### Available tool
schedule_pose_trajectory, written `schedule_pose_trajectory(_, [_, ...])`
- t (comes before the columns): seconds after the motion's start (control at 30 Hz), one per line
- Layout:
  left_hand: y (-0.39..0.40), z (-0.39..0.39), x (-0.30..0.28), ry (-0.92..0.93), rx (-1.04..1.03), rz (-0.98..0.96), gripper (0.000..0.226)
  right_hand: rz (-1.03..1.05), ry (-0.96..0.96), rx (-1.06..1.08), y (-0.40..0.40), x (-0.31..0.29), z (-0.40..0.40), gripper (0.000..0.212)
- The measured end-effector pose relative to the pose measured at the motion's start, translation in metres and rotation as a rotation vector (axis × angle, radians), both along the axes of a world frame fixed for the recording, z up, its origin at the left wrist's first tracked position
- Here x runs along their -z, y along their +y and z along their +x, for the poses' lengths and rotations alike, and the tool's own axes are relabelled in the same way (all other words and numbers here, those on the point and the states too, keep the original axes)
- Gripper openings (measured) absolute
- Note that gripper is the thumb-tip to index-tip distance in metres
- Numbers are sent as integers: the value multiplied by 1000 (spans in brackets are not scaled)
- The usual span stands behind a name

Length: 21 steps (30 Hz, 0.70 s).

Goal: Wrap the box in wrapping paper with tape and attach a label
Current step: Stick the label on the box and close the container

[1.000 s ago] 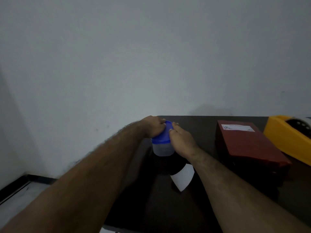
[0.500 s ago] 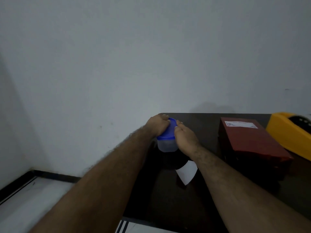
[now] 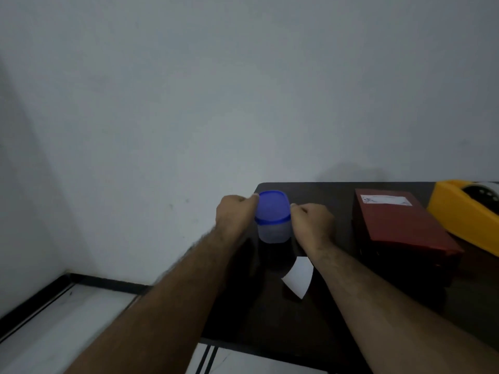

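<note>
In the head view, a small clear container (image 3: 273,230) with a blue lid (image 3: 272,207) is seen standing on the dark table (image 3: 337,319), near its far left corner. The container is flanked by both hands. The left hand (image 3: 234,215) is set against the lid's left edge with its fingers curled toward the rim, and the right hand (image 3: 313,225) is set against the lid's right edge in the same curled way; the lid is gripped between them at its sides. How far the fingertips reach round the far side is hidden by the knuckles.

Just nearer than the right hand, beside the right wrist, a small white slip of paper (image 3: 298,278) is seen lying on the table. To the right of the right hand, well apart from it, the box (image 3: 405,228) is found lying flat, already covered in dark red wrapping paper. A white label (image 3: 386,200) is fixed on its top near the far edge. Farther right again, beside the box, a yellow tape dispenser (image 3: 464,211) is partly cut off by the frame edge.
</note>
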<state>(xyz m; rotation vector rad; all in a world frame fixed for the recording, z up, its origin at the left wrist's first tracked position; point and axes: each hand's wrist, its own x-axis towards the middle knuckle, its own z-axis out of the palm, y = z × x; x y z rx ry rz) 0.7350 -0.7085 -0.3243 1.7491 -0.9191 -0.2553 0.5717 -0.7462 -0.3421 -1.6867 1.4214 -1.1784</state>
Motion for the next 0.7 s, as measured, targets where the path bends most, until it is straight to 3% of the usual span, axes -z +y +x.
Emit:
schedule_pose_trajectory(0.23, [-16,-9,10,-135,85,116,20,110,-15,-42,-4,-13,19,32])
schedule_pose_trajectory(0.4, [-50,12,1,-108,95,149,20,191,123,-48,-59,-36,55,31])
schedule_pose_trajectory(0.7, [-104,31,-5,-133,131,228,34,236,69,7,-116,-31,78,42])
